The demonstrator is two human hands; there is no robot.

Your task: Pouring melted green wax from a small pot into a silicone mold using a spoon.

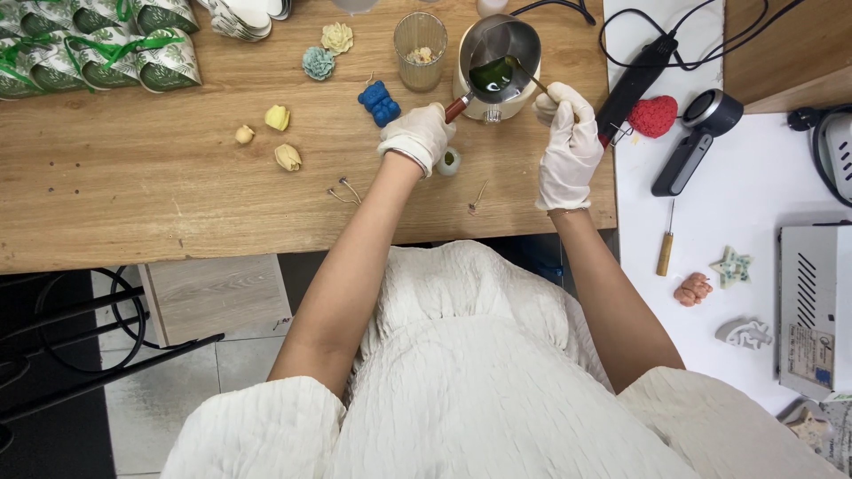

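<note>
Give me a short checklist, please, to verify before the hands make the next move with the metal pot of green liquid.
1. Left hand grips the pot handle: ok.
2. Metal pot sits over the cream base and looks level: ok.
3. Right hand holds the thin stirring stick, its tip in the green liquid: ok.
4. Both hands wear gloves: ok.
5. Glass jar stands upright beside the pot, apart from it: ok.
6. Liquid temperature: cannot tell.
</note>
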